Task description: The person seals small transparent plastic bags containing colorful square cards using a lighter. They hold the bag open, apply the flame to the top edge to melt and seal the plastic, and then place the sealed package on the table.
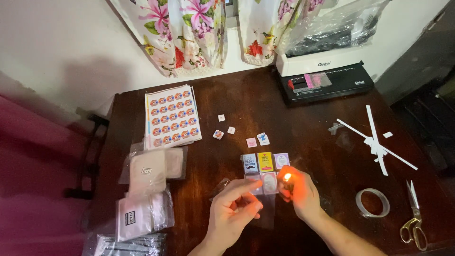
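— What have your hands got right now?

— My right hand is closed round a lighter, and its flame is burning at the edge of a clear plastic sleeve. My left hand has its fingers stretched forward, fingertips pressing the sleeve flat on the dark wooden table, gripping nothing.

— Where does the sleeve sit?

— Near the table's front edge, straight ahead of me. Just beyond it, at twelve o'clock, is a row of three small printed cards. A few tiny stickers lie scattered farther back, and a stack of sticker sheets sits around ten o'clock.

— Anything else about?

— Bagged white packets at nine o'clock, a roll of clear tape and gold-handled scissors at three o'clock, white paper strips at two o'clock, and a black-and-white binding machine at the far edge under flowered curtains.

— What could go wrong, do you think?

— I'd judge the flame is close to my left fingertips, so a slip could burn them. Held in one spot, it might melt a hole in the sleeve or scorch the nearest card
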